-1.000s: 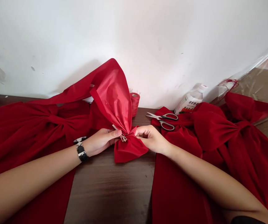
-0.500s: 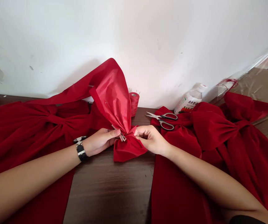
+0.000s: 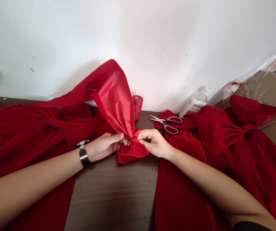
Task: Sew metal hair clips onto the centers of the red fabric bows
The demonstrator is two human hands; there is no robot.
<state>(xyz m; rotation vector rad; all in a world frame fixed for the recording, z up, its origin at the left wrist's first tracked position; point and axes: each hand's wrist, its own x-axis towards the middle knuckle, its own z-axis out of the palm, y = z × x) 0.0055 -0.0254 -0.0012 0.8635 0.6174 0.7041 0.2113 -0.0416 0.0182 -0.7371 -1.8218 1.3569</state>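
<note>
A strip of red fabric point(image 3: 116, 99) is bunched into pleats between my hands, its shiny upper part standing up in a fold. My left hand point(image 3: 107, 145) pinches the gathered point from the left, thumb on top. Just beside that thumb a small metal clip point(image 3: 126, 141) sits at the gather. From the right, my right hand point(image 3: 156, 144) grips the same fabric with thumb and fingers closed. The short lower end of the fabric flares out beneath both hands, over the dark wooden table point(image 3: 111, 195). Some fingertips are hidden behind the cloth.
Behind the fabric stands a spool of red thread point(image 3: 138, 107) with needles in its top. Open scissors point(image 3: 168, 124) lie right of it, partly on red cloth. Large red bows point(image 3: 53, 123) cover the left, others point(image 3: 224, 131) the right. A bottle point(image 3: 195, 102) leans near the wall.
The lower flared end of the fabric has drawn up slightly and narrowed. Both hands keep nearly the same place and grip.
</note>
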